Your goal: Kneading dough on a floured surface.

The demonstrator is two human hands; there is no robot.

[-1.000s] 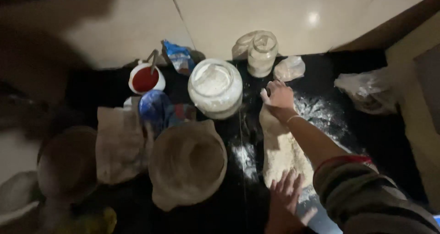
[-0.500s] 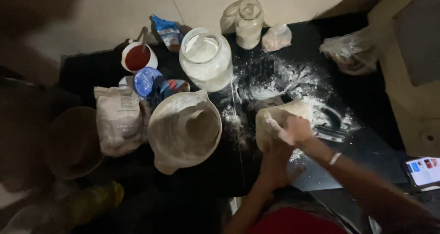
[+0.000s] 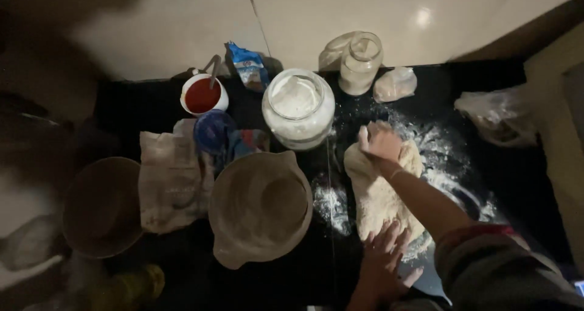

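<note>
The dough [image 3: 380,192] lies on the black counter [image 3: 146,104], stretched into a long pale slab that runs from about 12 o'clock to 6 o'clock in front of the person. Flour [image 3: 331,201] is scattered on the counter at 9 o'clock of the dough, and more of it at 3 o'clock.

The right hand [image 3: 380,143] rests on the far end of the dough, at 12 o'clock. Its fingers are curled and closed together, and the hand presses down on the dough. The right arm reaches out almost straight from the sleeve [image 3: 493,268] at the lower right, and a thin bangle sits at the wrist.

The left hand [image 3: 383,259] lies at the near end of the dough, at 6 o'clock. It is flat with the fingers spread, and the fingertips touch the edge of the dough.

From the right hand, a big jar [image 3: 298,107] of white powder stands at 9 o'clock, near it. A smaller jar [image 3: 360,62] stands at 12 o'clock, with a small bag [image 3: 394,83] just beside it. A large bowl [image 3: 260,207] stands at 9 o'clock of the dough. A cup [image 3: 204,95] with red content stands far at 10 o'clock.
</note>
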